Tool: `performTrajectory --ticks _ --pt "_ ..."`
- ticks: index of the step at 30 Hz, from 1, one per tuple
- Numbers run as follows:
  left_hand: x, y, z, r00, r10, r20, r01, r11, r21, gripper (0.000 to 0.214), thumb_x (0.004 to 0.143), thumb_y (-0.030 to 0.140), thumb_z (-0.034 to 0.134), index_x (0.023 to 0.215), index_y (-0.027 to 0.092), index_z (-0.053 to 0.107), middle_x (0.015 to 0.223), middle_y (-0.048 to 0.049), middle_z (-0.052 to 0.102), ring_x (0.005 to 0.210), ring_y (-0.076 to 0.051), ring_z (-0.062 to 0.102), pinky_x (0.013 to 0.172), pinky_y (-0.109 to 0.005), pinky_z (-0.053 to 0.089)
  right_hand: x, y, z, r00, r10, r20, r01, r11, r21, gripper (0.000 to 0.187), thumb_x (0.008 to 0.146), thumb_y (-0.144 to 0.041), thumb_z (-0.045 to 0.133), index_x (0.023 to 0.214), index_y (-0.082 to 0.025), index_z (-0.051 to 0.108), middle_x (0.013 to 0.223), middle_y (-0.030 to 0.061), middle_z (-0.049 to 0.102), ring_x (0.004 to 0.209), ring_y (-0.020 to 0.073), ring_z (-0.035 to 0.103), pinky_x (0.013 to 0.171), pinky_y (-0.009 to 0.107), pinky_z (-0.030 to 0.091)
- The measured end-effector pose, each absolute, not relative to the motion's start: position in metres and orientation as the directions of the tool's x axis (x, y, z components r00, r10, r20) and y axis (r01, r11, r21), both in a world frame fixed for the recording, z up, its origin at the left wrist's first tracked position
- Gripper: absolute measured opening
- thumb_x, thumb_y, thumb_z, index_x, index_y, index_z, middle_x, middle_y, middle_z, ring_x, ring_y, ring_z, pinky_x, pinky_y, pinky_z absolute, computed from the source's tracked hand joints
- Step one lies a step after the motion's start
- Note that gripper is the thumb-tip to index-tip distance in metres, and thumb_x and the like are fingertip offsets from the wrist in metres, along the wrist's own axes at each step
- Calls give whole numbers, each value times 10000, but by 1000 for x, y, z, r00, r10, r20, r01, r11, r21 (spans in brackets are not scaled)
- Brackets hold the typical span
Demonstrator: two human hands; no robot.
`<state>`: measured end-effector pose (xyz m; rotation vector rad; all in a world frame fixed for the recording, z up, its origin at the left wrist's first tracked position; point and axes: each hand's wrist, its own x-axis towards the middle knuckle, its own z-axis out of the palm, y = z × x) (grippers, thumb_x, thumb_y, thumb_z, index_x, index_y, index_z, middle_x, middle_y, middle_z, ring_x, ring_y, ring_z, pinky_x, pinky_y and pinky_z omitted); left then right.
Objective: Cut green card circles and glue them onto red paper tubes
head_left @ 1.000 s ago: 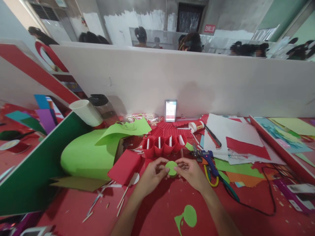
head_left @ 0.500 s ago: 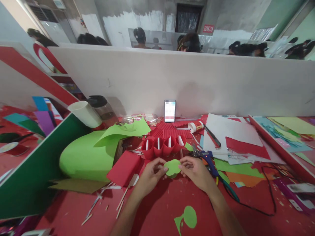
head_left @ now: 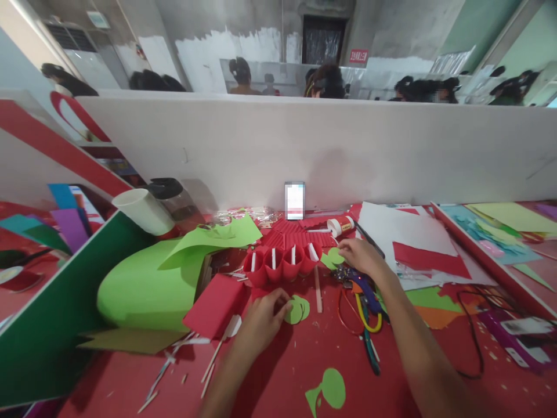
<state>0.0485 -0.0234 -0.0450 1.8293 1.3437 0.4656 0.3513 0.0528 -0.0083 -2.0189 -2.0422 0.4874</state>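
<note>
My left hand (head_left: 268,310) is low over the table, its thumb and fingers closed on the edge of overlapping green paper circles (head_left: 299,309). Farther back on the right, my right hand (head_left: 360,256) has its fingertips pinched at a small green paper circle (head_left: 335,255), which overlaps another green piece. Between the hands and the back wall stands a row of red paper tubes (head_left: 273,271) with white strips inside. Beside my right forearm lie a blue glue gun (head_left: 368,293) and yellow-and-red-handled scissors (head_left: 375,322).
A red block (head_left: 215,306) and a green paper roll (head_left: 141,290) lie on the left. Cut green scraps (head_left: 333,388) rest near the front. A phone (head_left: 295,201) leans on the white partition (head_left: 243,145). White sheets (head_left: 404,238) and a black cable (head_left: 476,342) are on the right.
My right hand has left the circles and moved back and right to the green pieces by the tubes. My left hand stays with the circles. The view has shifted slightly.
</note>
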Motion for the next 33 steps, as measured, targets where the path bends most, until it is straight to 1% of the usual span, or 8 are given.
performTrajectory --ticks 9,12,14,19,24,26,28,33 --pt "49 -25 -48 400 906 -138 680 -192 707 171 933 262 539 1064 215 639 1037 -75 741 970 -252 694 807 -327 472 351 58 -8 1 1000 -24 953 -8 -302 202 926 -232 573 1069 -237 715 1103 82 764 978 238 691 722 277 402" --pt "44 -29 -42 457 879 -137 688 -252 681 260 944 263 524 1179 212 623 1216 -116 679 1055 -269 671 875 -364 491 363 26 -2 44 999 -18 953 -47 -299 179 957 -346 541 956 -244 689 897 48 768 798 216 692 626 268 373" --pt "40 -33 -34 524 832 -183 681 -281 676 256 962 259 500 1182 230 628 1234 -103 672 1039 -252 678 872 -354 504 373 2 -4 105 993 -53 959 -116 -260 287 947 -468 545 798 -241 639 719 31 720 673 214 651 570 271 336" --pt "37 -44 6 659 722 -211 648 -403 646 236 961 290 567 1183 303 648 1210 -21 709 1115 -242 662 911 -338 504 382 -36 -18 204 959 -196 948 -243 -205 454 895 -632 553 664 -242 569 663 40 697 617 219 618 545 282 300" --pt "47 -38 61 763 646 1 506 -598 621 201 1026 338 492 1156 299 640 1092 7 725 998 -177 676 878 -296 515 376 -40 -30 188 950 -250 945 -244 -217 490 881 -679 547 672 -238 590 708 66 715 646 236 641 539 287 282" --pt "51 -27 73 736 663 138 491 -662 566 201 1039 332 473 1143 278 636 1117 -6 707 1008 -164 661 909 -297 510 376 -39 -33 170 953 -251 944 -231 -237 464 888 -644 559 673 -234 586 698 64 706 646 231 639 542 285 280" --pt "55 -12 79 670 701 245 568 -697 438 233 1035 353 483 1209 259 607 1211 -41 672 1111 -211 620 1001 -388 482 377 -39 -34 154 958 -242 936 -220 -276 453 904 -608 552 654 -230 561 656 51 680 606 214 613 540 284 274" --pt "66 27 74 615 771 166 725 -635 266 468 966 401 601 1393 225 520 1422 -93 575 1327 -321 501 1093 -512 414 381 -43 -35 141 970 -197 883 -213 -419 448 915 -577 524 633 -231 490 594 8 610 547 183 553 532 275 287"
